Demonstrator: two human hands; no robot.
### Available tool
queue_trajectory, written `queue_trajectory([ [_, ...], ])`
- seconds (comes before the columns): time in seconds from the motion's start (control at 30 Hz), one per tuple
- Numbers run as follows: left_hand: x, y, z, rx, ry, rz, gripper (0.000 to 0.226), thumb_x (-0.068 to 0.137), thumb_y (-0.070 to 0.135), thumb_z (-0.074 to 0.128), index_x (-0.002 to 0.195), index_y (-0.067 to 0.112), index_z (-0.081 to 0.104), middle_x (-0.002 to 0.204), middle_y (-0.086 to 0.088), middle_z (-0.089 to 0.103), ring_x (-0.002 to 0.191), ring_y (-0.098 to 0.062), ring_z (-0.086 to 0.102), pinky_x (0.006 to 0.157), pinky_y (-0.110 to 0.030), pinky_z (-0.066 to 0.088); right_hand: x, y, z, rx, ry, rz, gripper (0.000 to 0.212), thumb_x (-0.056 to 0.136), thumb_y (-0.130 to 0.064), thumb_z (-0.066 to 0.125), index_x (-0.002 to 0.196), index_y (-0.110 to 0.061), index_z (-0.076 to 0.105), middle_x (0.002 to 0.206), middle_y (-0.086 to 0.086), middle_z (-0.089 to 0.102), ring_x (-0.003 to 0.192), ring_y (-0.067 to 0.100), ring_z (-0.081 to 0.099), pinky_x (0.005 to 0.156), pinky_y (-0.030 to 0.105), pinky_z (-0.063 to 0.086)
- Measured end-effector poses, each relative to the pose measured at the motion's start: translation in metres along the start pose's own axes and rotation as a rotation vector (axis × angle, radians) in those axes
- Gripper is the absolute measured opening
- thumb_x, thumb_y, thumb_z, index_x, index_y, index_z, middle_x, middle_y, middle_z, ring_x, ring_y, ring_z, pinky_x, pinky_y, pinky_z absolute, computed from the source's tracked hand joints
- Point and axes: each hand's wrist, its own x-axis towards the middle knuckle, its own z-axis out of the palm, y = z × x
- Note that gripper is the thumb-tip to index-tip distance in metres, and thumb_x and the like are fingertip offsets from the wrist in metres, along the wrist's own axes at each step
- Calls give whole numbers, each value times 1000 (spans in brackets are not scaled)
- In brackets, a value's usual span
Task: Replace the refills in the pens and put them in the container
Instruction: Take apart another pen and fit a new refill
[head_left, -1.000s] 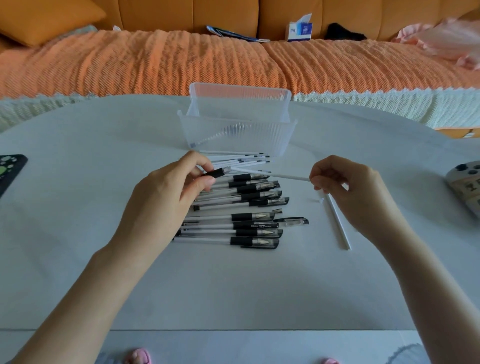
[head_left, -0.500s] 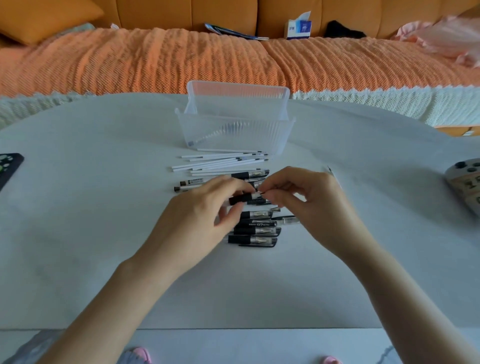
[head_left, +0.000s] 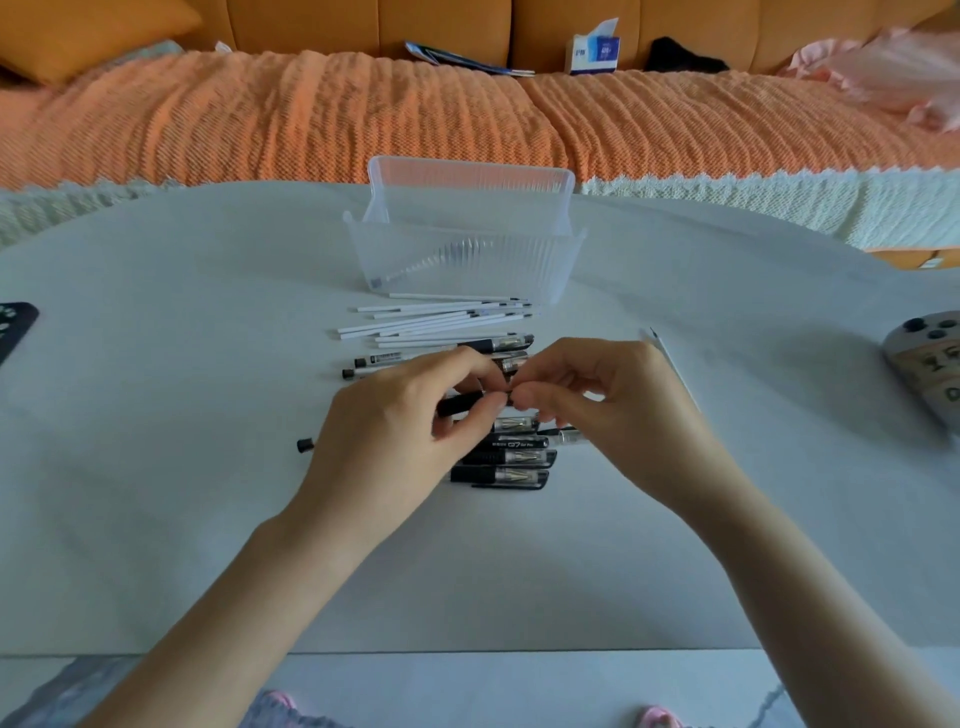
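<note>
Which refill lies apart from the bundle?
The lone refill just right of the right hand, running near-to-far; the other refills lie bunched crosswise in front of the container.

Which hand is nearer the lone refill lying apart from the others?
Right. The right hand overlaps the lone refill in this view. The left hand is farther left, beyond the right hand, gripping a pen.
</note>
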Motion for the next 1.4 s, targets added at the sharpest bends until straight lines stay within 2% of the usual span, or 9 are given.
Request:
queue_trajectory([
  [0.13,1,3,3,-118,-51,-99,23,80,49,47,92,32,58,78,20,67,69,-9,63,65,-34,51,0,-1,-4,-80,27,-61,5,79,-11,71,77,-15,72,62,-12,64,61,9,59,61,14,46],
  [0.23,4,6,3,-222,-114,-173,17,80,44,51,85,33,63,76,23,68,58,-24,59,60,-34,51,0,1,-5,-128,32,-109,4,80,-10,70,79,-14,71,67,-7,66,64,10,60,64,18,48],
  [0.33,6,8,1,-303,-160,-227,15,80,43,53,85,33,63,76,20,69,67,-33,63,63,-44,54,-1,4,-7,-175,43,-166,5,81,-11,70,80,-15,71,70,-4,67,66,12,59,66,24,48],
  [0.53,10,8,-7,-343,-191,-267,12,80,39,54,79,32,64,73,16,70,60,-27,57,65,-49,51,-1,7,-16,-229,114,-275,5,80,-7,70,82,-12,71,73,-8,66,69,7,60,68,11,45],
  [0.73,7,-9,-13,-129,-125,-213,13,80,45,53,84,35,61,77,24,66,77,-4,64,78,-37,51,2,28,-55,-373,174,12,14,76,-12,74,74,-25,69,66,-16,61,63,1,52,62,13,38],
  [0.8,6,-7,-10,-80,-128,-195,14,79,46,52,83,36,60,77,23,66,79,1,62,75,-33,51,3,37,-60,-522,159,83,20,75,-16,74,71,-33,65,72,-10,61,68,4,51,67,26,43],
  [0.87,5,-6,-9,-69,-124,-177,14,79,46,52,84,36,60,78,23,65,78,-1,61,74,-31,50,4,42,-62,-588,141,118,23,74,-16,74,69,-35,63,75,-8,61,72,6,48,70,34,43],
  [1.23,4,-6,-6,-35,-124,-142,3,87,35,62,88,33,61,82,22,65,77,-5,62,70,-33,51,13,56,-57,-675,131,153,17,83,-5,63,86,-19,73,76,-6,55,84,10,40,76,34,41],
  [1.4,4,-7,-7,-40,-124,-140,11,85,44,56,89,34,60,81,23,65,75,-7,62,69,-33,50,14,56,-56,-671,140,138,20,84,-5,62,87,-21,73,74,-9,54,85,12,42,74,34,41],
])
